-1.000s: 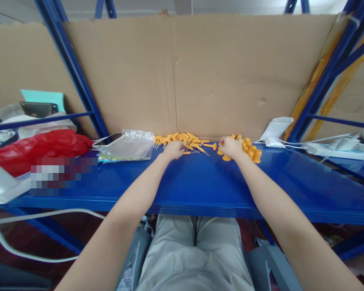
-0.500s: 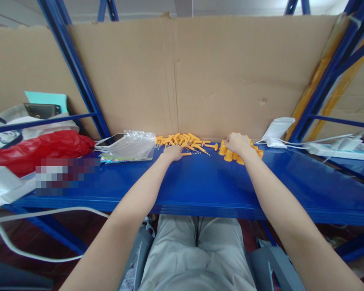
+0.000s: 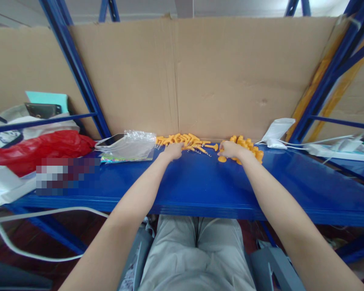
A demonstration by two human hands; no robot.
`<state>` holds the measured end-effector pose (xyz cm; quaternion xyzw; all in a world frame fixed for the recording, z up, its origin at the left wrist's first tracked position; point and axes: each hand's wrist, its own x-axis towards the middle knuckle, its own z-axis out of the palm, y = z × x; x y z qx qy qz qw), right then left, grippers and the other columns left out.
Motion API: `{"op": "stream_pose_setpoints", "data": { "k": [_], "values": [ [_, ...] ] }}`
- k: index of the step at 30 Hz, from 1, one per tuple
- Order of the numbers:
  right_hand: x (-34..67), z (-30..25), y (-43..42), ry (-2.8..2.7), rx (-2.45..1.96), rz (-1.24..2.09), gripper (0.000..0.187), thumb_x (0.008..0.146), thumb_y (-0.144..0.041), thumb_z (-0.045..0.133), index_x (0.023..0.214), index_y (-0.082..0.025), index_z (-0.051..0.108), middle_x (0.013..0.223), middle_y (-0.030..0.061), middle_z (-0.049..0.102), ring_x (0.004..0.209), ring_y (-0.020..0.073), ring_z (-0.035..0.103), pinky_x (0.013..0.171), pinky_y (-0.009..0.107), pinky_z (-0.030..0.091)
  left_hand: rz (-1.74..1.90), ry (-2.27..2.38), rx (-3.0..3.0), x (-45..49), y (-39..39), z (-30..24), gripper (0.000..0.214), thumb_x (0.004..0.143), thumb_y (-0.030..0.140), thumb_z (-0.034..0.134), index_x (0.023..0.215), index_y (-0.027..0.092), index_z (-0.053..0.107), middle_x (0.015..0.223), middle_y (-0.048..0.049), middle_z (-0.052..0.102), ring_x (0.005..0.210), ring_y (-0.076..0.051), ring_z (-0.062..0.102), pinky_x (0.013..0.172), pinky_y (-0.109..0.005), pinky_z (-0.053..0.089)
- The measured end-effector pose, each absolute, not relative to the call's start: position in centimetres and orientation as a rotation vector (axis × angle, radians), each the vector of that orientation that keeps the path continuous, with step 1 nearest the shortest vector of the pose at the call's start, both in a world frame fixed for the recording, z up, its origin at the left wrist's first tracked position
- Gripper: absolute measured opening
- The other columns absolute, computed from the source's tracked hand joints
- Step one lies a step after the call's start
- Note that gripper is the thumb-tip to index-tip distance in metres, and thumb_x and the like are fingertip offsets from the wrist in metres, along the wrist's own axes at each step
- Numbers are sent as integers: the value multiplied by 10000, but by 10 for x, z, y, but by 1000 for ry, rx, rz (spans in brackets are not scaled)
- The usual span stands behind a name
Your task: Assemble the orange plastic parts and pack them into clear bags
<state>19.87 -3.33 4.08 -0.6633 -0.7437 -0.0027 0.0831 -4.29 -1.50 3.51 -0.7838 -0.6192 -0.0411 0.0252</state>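
My left hand [image 3: 173, 152] is closed at the front of a pile of orange corkscrews [image 3: 185, 140] with thin metal spirals. Its fingers seem to be round one corkscrew, mostly hidden by the hand. Over to the right, my right hand [image 3: 231, 149] pinches an orange flared sleeve [image 3: 222, 159] at the left end of a group of similar sleeves [image 3: 256, 153]. The sleeve's round rim shows below the fingers. A single corkscrew [image 3: 212, 146] with a T-shaped end lies between the two hands.
Clear plastic bags [image 3: 130, 147] lie left of the pile, with a red plastic bag [image 3: 42, 149] beyond them. White power strips and cables [image 3: 339, 149] sit at the right. A cardboard panel [image 3: 230, 76] stands behind the blue table [image 3: 197, 190].
My right hand has moved left and toward me, onto the end sleeve. My left hand has shifted slightly right, and the orange corkscrew that lay beside it is no longer plainly visible.
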Motion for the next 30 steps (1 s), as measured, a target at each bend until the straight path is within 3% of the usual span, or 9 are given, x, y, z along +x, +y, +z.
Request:
{"op": "stream_pose_setpoints", "data": {
  "k": [3, 7, 11, 15, 20, 30],
  "values": [
    [198, 30, -24, -2185, -1866, 43, 250, 762, -219, 699, 1006, -164, 697, 1020, 121, 720, 920, 244, 669, 773, 301, 497, -276, -1925, -2459, -38, -12, 32, 396, 921, 142, 429, 1306, 189, 510, 1204, -133, 671, 1020, -225, 683, 879, -297, 517],
    [200, 20, -16, -2264, -1764, 295, 60, 788, -216, 644, 786, -164, 673, 837, 82, 715, 801, 222, 667, 725, 313, 501, -435, -1851, -2516, -30, -10, 22, 374, 934, 137, 430, 1291, 198, 523, 1187, -108, 679, 1070, -217, 660, 901, -289, 498],
    [201, 20, -16, -2260, -1785, 319, 91, 773, -197, 636, 691, -158, 631, 773, 81, 698, 768, 230, 664, 707, 313, 492, -508, -1743, -2560, -25, -6, 11, 329, 932, 143, 432, 1227, 184, 573, 1185, -107, 676, 1099, -228, 636, 911, -291, 485],
    [195, 25, -22, -2231, -1916, 87, 82, 763, -212, 651, 816, -151, 663, 879, 104, 714, 844, 253, 667, 717, 305, 480, -541, -1671, -2598, -25, -1, 4, 300, 918, 142, 461, 1177, 189, 605, 1127, -91, 688, 1049, -221, 645, 894, -288, 484],
    [186, 33, -35, -2229, -2011, -190, 271, 788, -165, 578, 1047, -166, 659, 1081, 130, 706, 1006, 268, 650, 783, 317, 472, -571, -1628, -2619, -26, 4, 1, 288, 899, 122, 492, 1150, 189, 618, 1087, -81, 692, 1045, -216, 644, 894, -287, 479],
    [188, 33, -35, -2309, -2030, -122, 288, 820, -208, 552, 1083, -160, 660, 1085, 123, 704, 969, 251, 658, 762, 299, 464, -587, -1583, -2677, -28, 2, 2, 264, 866, 120, 527, 1098, 178, 638, 973, -66, 704, 958, -214, 660, 838, -283, 488]
  ]
}}
